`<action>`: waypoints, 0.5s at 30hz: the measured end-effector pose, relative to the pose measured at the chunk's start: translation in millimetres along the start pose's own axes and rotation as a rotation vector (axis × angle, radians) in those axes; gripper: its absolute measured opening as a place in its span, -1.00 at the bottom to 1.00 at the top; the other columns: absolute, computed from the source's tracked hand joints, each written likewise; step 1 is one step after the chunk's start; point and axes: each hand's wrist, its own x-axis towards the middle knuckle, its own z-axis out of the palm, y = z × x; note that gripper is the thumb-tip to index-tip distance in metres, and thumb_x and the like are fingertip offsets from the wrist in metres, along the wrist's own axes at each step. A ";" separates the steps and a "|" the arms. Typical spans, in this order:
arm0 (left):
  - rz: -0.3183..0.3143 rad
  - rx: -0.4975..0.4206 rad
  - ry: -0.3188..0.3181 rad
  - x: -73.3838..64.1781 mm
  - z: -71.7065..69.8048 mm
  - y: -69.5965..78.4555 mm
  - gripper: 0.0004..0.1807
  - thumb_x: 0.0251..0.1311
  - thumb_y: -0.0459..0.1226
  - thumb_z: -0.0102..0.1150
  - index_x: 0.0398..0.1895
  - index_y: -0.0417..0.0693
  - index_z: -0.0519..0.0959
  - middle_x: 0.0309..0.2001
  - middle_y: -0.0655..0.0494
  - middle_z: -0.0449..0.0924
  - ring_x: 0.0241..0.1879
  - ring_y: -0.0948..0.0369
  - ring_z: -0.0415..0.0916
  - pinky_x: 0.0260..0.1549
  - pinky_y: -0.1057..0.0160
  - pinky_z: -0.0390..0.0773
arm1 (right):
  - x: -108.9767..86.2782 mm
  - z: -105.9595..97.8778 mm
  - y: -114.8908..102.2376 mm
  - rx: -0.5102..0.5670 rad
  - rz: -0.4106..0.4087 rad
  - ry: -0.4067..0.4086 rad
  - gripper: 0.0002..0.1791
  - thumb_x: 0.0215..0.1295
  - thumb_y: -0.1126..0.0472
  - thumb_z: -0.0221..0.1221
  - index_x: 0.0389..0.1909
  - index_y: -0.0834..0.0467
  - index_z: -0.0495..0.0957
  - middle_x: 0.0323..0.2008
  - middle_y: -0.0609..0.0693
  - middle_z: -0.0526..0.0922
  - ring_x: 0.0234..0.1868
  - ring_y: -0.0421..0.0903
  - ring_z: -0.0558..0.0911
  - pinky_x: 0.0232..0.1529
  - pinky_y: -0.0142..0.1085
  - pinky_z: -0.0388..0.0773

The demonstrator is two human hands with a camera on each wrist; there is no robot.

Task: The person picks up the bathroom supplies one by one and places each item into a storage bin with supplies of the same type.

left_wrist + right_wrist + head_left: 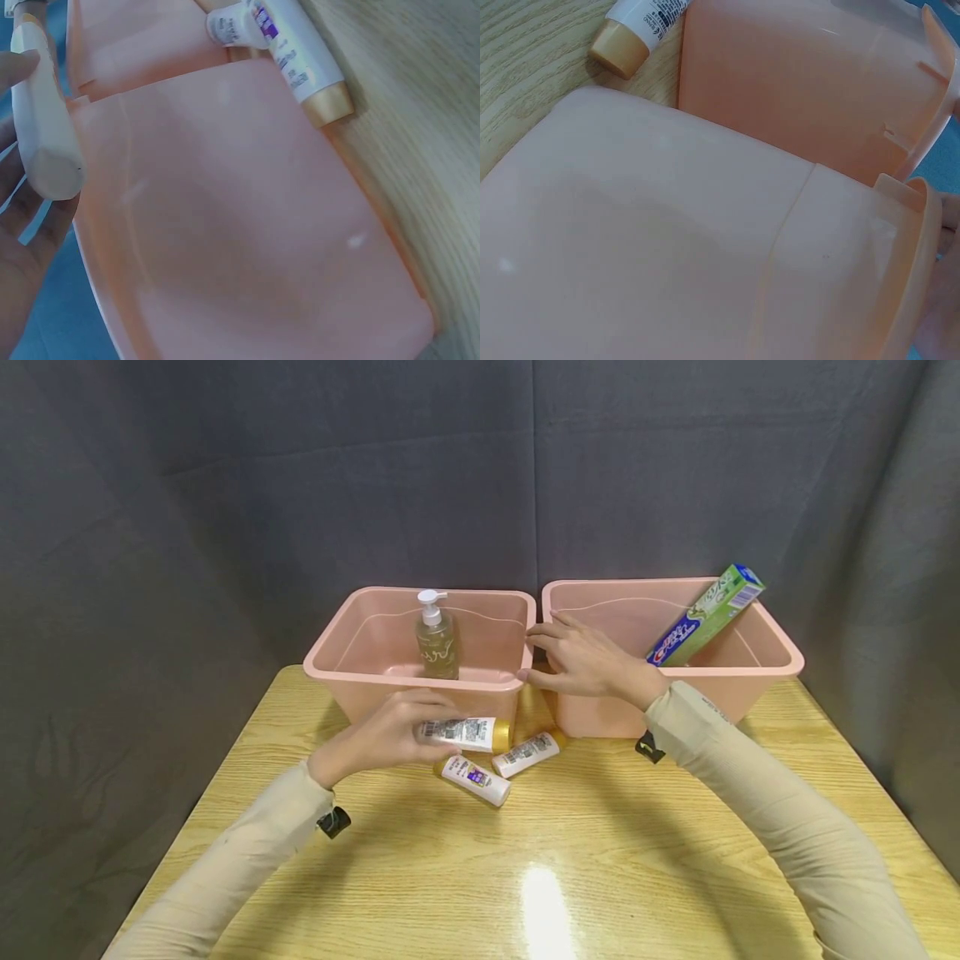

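Observation:
My left hand [401, 727] grips a white bottle with a gold cap [468, 734], held almost level in front of the left pink bin [360, 677]. In the left wrist view, thumb and fingers lie around this white bottle [49, 127]. Below it on the table lie two similar bottles, one white with a purple label [474, 779], the other with printed text [528, 754]. My right hand [581, 656] reaches over the right pink bin [750, 672], fingers extended toward the left bin's right rim and holding nothing. Whether its fingertips touch that rim, I cannot tell.
A clear pump bottle with a white top [437, 647] stands in the left bin. In the right bin a green and blue toothpaste box [705, 614] leans, sticking out over the rim. Both bins stand on a wooden table [420, 868] before a grey curtain [337, 468].

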 end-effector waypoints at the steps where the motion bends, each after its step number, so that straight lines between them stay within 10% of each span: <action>1: 0.001 0.001 0.009 1.0 -1.6 -0.1 -0.54 -0.11 -0.26 0.55 -0.08 -0.26 0.70 -0.12 -0.03 0.70 -0.10 0.09 0.63 -0.04 0.21 0.60 | 0.0 0.1 0.1 0.001 -0.003 0.001 -0.31 0.38 -0.22 0.07 0.16 0.33 0.54 0.22 0.22 0.52 0.33 0.18 0.39 0.48 0.00 -0.01; 15: -0.048 0.009 0.047 14.7 -20.7 -3.1 -0.54 -0.09 -0.27 0.53 -0.07 -0.27 0.70 -0.11 -0.04 0.70 -0.12 0.09 0.62 -0.09 0.13 0.60 | 0.7 -0.2 -0.3 -0.021 -0.025 0.002 -0.30 0.37 -0.22 0.07 0.14 0.35 0.54 0.20 0.23 0.53 0.31 0.15 0.41 0.49 -0.02 -0.05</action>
